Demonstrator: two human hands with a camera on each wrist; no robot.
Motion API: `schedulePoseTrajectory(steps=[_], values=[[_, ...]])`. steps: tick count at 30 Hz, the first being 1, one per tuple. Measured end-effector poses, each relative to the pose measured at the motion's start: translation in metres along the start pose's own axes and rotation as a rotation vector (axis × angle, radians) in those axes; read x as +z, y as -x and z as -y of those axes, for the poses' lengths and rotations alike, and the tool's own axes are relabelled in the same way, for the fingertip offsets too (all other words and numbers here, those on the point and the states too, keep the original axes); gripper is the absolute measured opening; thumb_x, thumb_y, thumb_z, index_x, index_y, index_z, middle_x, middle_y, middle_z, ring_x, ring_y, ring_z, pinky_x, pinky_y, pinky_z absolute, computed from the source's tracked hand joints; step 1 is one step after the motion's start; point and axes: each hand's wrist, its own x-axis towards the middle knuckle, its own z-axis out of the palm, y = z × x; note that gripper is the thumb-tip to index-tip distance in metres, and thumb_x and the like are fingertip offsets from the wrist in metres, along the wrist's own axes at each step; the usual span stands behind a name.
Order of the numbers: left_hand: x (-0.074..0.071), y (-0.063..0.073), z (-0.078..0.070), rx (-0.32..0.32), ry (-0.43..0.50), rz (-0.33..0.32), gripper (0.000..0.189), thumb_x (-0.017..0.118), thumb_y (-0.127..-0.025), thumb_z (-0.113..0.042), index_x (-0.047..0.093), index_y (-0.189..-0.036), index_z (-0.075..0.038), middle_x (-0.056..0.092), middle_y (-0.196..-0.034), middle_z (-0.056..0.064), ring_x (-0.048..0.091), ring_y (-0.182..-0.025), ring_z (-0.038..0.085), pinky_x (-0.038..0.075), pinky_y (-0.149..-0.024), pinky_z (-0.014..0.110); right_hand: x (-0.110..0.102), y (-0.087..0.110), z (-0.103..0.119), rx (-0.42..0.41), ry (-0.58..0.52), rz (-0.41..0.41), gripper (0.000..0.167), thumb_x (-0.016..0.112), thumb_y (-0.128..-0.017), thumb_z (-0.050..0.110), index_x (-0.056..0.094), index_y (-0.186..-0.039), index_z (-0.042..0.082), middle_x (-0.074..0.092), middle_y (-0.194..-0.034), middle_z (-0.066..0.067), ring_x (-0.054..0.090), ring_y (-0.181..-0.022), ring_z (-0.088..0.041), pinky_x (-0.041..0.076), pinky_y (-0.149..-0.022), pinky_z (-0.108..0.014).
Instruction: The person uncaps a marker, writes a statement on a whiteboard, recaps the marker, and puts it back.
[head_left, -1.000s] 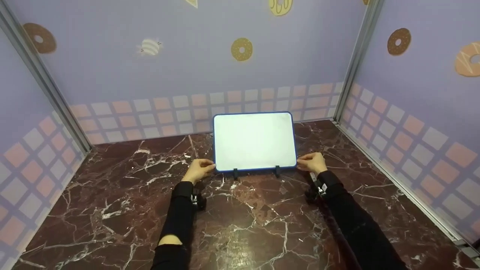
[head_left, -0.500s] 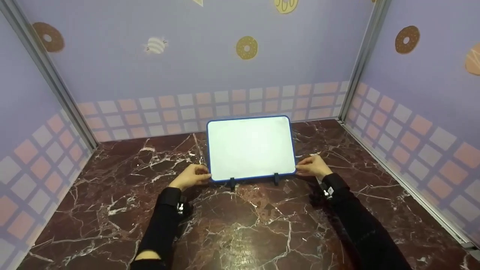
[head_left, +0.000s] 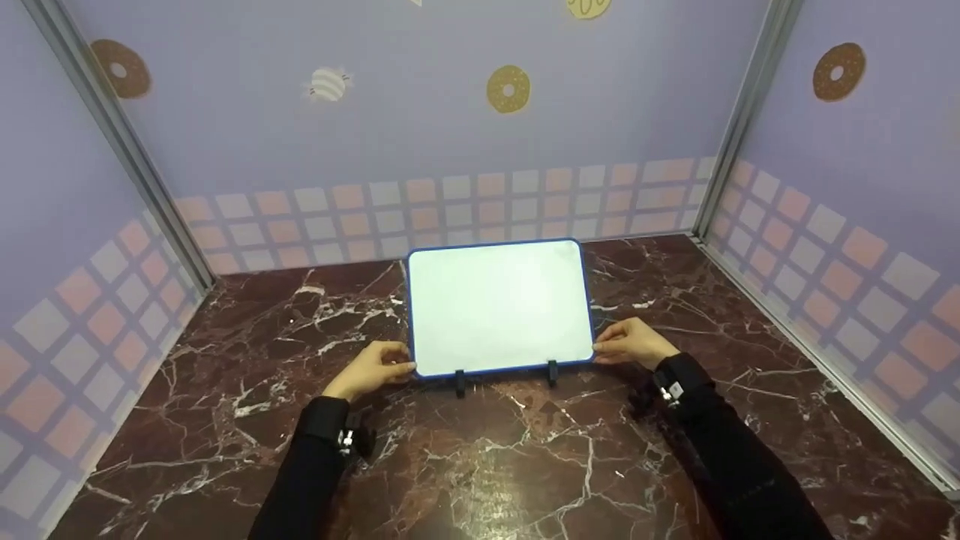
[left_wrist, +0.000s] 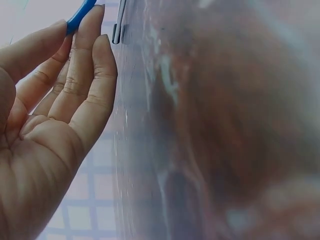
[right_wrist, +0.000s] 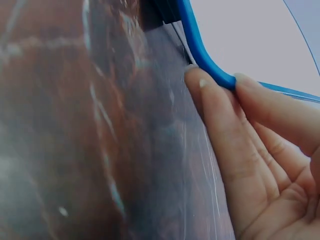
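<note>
A small whiteboard (head_left: pixel 499 307) with a blue frame leans back on the table, two black stand feet (head_left: pixel 460 382) showing under its lower edge. The left hand (head_left: pixel 373 369) pinches its lower left corner between thumb and fingers. At the lower right corner, the right hand (head_left: pixel 634 343) pinches the frame the same way. In the left wrist view only a bit of the blue frame (left_wrist: pixel 80 16) shows, between the thumb and fingertips. The right wrist view has the rounded blue corner (right_wrist: pixel 207 65) held by thumb and fingers. Whatever is behind the board is hidden.
The dark red marble-patterned table (head_left: pixel 480 450) reaches back to a lilac wall (head_left: pixel 420 135) with doughnut pictures and a pink and white check band. Side walls meet it at metal posts (head_left: pixel 739 127) left and right.
The whiteboard has come nearer to the person, away from the back wall, with both hands still gripping its lower corners. The head view has shifted slightly.
</note>
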Motion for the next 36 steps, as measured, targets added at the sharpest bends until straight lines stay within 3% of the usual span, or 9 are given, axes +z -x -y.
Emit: schedulePoseTrajectory(steps=[10,19,36], values=[[-0.006,0.032,-0.001,-0.005,0.005,0.055,0.023,0.064,-0.096,-0.008,0.058,-0.105,0.012,0.070,-0.099,0.020,0.071,-0.092,0.029,0.062,-0.086,0.041,0.013,0.009,0.000,0.004,0.002,0.127,0.011,0.064,-0.092,-0.003,0.060,-0.099,-0.011,0.071,-0.080,-0.004,0.073,-0.078,-0.016,0.064,-0.076,-0.028],[-0.011,0.049,-0.003,-0.015,0.044,0.099,0.022,0.064,-0.095,-0.006,0.058,-0.102,0.013,0.070,-0.094,0.016,0.071,-0.087,0.019,0.063,-0.085,0.040,0.022,0.015,-0.003,-0.028,0.004,0.202,0.006,0.065,-0.092,-0.002,0.063,-0.096,-0.007,0.072,-0.083,-0.004,0.074,-0.079,-0.018,0.064,-0.075,-0.030],[-0.008,0.052,-0.002,-0.032,0.043,0.083,0.022,0.065,-0.094,-0.006,0.058,-0.102,0.013,0.070,-0.095,0.014,0.070,-0.089,0.021,0.062,-0.087,0.039,0.024,0.017,0.002,-0.022,0.036,0.227,0.014,0.065,-0.092,-0.003,0.061,-0.099,-0.014,0.072,-0.084,-0.004,0.074,-0.080,-0.018,0.064,-0.075,-0.029]])
